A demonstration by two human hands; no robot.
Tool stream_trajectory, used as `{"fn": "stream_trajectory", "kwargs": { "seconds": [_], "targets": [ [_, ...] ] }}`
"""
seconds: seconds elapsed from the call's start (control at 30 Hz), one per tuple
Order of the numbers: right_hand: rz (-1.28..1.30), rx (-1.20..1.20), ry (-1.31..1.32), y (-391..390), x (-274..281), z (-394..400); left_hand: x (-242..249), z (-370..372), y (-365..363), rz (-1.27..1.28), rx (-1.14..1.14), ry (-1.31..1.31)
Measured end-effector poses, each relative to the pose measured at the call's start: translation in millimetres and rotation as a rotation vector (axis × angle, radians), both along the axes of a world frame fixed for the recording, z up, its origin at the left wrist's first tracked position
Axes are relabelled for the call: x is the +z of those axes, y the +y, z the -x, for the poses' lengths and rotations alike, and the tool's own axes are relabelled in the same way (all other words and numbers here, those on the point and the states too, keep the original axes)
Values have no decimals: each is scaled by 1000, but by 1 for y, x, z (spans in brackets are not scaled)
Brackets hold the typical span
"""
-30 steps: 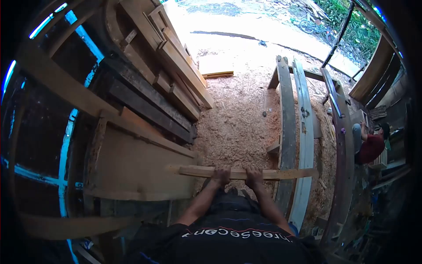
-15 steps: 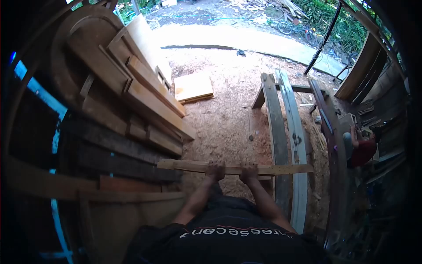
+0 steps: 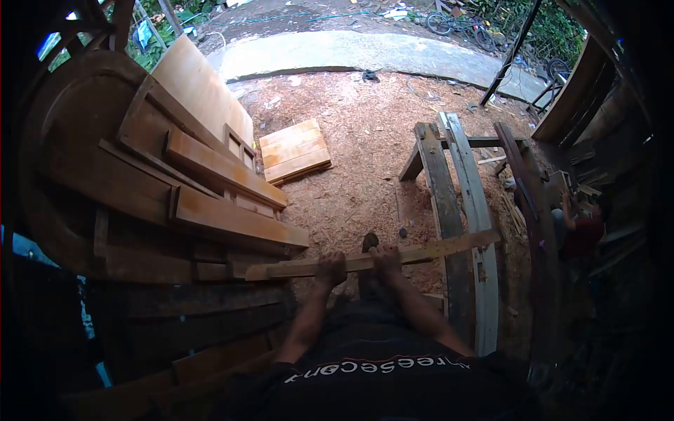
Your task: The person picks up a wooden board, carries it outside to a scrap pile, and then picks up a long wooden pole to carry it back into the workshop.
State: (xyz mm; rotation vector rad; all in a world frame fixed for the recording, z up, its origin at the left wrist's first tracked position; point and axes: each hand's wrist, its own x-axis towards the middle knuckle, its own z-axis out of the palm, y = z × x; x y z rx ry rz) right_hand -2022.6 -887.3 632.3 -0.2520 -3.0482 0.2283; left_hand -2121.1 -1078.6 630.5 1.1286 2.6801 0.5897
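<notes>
A long, narrow wooden plank (image 3: 421,253) lies crosswise in front of my body, gripped near its middle by both fists. My left hand (image 3: 331,269) is wrapped round it left of centre, and my right hand (image 3: 385,259) closes on it a short way to the right. The plank's right end is higher in view and overlaps the workbench boards (image 3: 460,203). Its left end reaches in front of the stacked door panels and planks. Below my hands a shoe (image 3: 370,241) shows on the ground.
Wooden door panels and boards (image 3: 232,217) lean along the left. A stack of short boards (image 3: 295,149) lies on the shavings-covered ground (image 3: 358,175). At right, a dark red beam (image 3: 523,189) runs beside the bench, and another person (image 3: 583,231) sits beyond it. Bicycles (image 3: 456,28) stand outside.
The plank has tilted, its right end rising in view, and both hands have shifted slightly left with it. A shoe has come into sight below the hands. The camera view has turned slightly.
</notes>
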Motion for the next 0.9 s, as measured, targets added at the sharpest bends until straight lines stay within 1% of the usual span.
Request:
{"fn": "stream_trajectory", "kwargs": {
  "seconds": [0.1, 0.2, 0.33, 0.4, 0.43, 0.47, 0.57, 0.63, 0.73, 0.77, 0.83, 0.9],
  "targets": [
    [-14, 33, 37, 27, -8, 64, -11, 62, 26, 0, 22, 13],
    [-38, 88, 79, 74, -12, 144, -22, 132, 66, -22, 37, 41],
    [-62, 158, 9, 139, 12, 252, -2, 227, 131, 12, 143, 29],
    [-76, 176, 45, 170, 21, 296, 7, 265, 164, 14, 184, 35],
    [-79, 179, 67, 184, 20, 313, 5, 281, 177, -36, 172, 73],
    [-76, 182, 81, 196, 18, 328, 2, 299, 192, -26, 171, 88],
    [-28, 157, -23, 215, 1, 340, -12, 321, 213, 33, 134, 54],
    [-26, 109, -69, 234, -3, 367, -22, 353, 233, 24, 94, 80],
    [8, 68, -15, 268, -11, 410, -29, 402, 266, 29, 41, 111],
    [3, 52, -56, 278, -14, 425, -29, 419, 277, 19, 22, 115],
    [-16, 7, -42, 297, -20, 457, -36, 461, 301, -41, -27, 152],
    [-41, -43, -17, 320, -22, 494, -38, 511, 330, -15, -78, 114]
  ]
}}
